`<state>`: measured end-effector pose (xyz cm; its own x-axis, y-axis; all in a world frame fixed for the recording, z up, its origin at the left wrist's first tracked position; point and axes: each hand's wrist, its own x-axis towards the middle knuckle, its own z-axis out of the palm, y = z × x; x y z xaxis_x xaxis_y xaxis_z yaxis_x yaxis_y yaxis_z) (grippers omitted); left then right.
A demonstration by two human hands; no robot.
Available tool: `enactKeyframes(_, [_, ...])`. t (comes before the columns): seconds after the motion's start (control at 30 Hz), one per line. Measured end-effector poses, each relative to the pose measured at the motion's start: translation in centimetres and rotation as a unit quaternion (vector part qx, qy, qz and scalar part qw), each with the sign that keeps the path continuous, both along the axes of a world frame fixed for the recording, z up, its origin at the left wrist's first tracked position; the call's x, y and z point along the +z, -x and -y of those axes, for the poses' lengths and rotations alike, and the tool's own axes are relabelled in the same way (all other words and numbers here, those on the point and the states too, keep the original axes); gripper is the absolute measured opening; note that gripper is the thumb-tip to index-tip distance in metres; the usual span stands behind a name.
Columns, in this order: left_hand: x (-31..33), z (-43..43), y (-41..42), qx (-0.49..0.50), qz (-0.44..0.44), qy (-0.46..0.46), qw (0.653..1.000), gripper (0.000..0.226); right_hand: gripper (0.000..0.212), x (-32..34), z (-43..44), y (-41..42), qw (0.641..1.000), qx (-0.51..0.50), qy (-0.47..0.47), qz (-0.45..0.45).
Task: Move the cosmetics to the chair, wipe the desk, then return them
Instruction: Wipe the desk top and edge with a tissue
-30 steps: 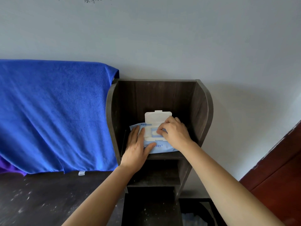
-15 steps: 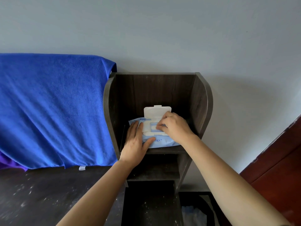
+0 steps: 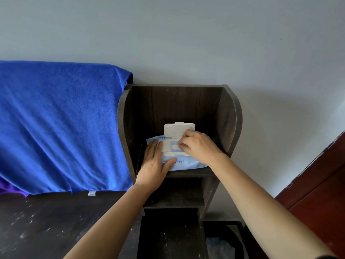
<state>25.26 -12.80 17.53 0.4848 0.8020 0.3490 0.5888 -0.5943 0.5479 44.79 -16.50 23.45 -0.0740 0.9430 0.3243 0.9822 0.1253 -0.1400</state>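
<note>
**Two bare hands at an open pack of wet wipes on a dark shelf**

Pale grey wall [image 3: 186,34] across the whole upper half. At left, a bright blue towel [image 3: 56,118], draped in folds down to a dark desk [image 3: 46,225] speckled with pale dust. Small white tag [image 3: 91,193] at the towel's lower hem, and a sliver of purple cloth [image 3: 11,189] under its left corner. At the right edge, a red-brown wood panel [image 3: 317,184].

In the middle, against the wall and just beside the towel, a dark wood-grain shelf unit [image 3: 229,116] with curved side walls, open at the front, lower shelves in shadow. At bottom right, near the unit's foot, a black bin [image 3: 222,243] with a pale plastic liner.

Flat on the top shelf of the unit: the wipes pack [image 3: 186,164], a soft light-blue packet with a white plastic dispenser frame. White flip lid [image 3: 175,128] open, upright at the back. On the front in dark blue, letters ending "ECT" with a registered-mark sign, the start hidden under a thumb. Near the upper left corner, a few small blue characters, too small to read.

Left hand [image 3: 152,167] palm down on the left part of the pack, fingers straight and pressed together, thumb spread out across the front. Right hand [image 3: 199,146] over the dispenser opening, fingers curled, tips bunched at the opening. No telling whether pinching a wipe or only touching the frame. Both forearms bare, reaching in from the bottom edge.
</note>
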Motion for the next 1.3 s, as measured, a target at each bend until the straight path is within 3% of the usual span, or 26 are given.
enactKeyframes(0.23, [-0.1,-0.1,0.0,-0.003,-0.002,-0.001,1.000,0.076,0.025,0.8,-0.7,0.3,0.999,0.007,0.039,0.022])
enactKeyframes(0.43, [-0.1,-0.2,0.0,-0.001,-0.004,0.000,1.000,0.077,0.022,0.1,-0.5,0.4,1.000,-0.009,0.008,0.020])
enactKeyframes(0.63, [-0.2,-0.2,0.0,-0.005,-0.005,-0.002,1.000,0.077,0.017,-0.9,-0.5,0.6,0.997,-0.005,-0.016,0.073])
enactKeyframes(0.83, [-0.1,-0.2,0.0,-0.003,-0.003,-0.002,1.000,0.076,0.015,-1.8,0.4,0.6,0.997,-0.016,-0.044,-0.056])
enactKeyframes(1.07, [-0.3,-0.2,-0.1,-0.002,-0.002,-0.006,1.000,0.075,0.018,-3.4,2.5,1.6,0.974,-0.027,-0.094,-0.205])
enactKeyframes(1.2, [-0.3,-0.2,0.0,-0.004,-0.004,-0.010,1.000,0.075,0.043,-3.5,2.4,1.6,0.972,-0.038,-0.082,-0.215])
enactKeyframes(1.3, [-0.3,-0.3,-0.1,-0.003,-0.002,-0.007,1.000,0.074,0.030,-3.3,2.0,1.9,0.970,-0.052,-0.115,-0.207])
